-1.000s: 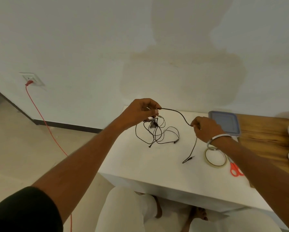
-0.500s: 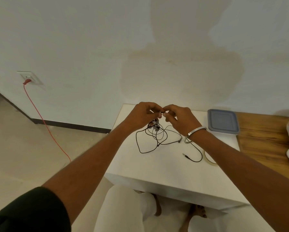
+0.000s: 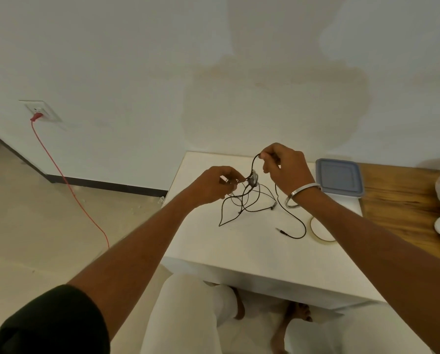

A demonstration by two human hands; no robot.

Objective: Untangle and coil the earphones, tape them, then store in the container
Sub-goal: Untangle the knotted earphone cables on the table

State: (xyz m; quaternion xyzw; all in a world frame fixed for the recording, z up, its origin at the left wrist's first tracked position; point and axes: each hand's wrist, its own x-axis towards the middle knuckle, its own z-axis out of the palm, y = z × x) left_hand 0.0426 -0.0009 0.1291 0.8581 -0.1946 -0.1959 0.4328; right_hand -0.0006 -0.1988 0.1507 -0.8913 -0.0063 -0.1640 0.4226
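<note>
Hands are separating since prev. frame: right hand (image 3: 285,169) is lifting, pinching the earphones (image 3: 249,198) cord at 12 o'clock; left hand (image 3: 213,185) is pinching the knot above the table (image 3: 239,246). Feed slack w/o tugging.

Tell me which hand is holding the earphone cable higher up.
The right hand, the one with the metal bangle, pinches the cable higher; the left hand grips it lower.

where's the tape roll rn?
Head view: the tape roll lies flat on the white table, right side, partly hidden under the right forearm, just right of the earphones' plug and nearer than the lidded container.
</note>
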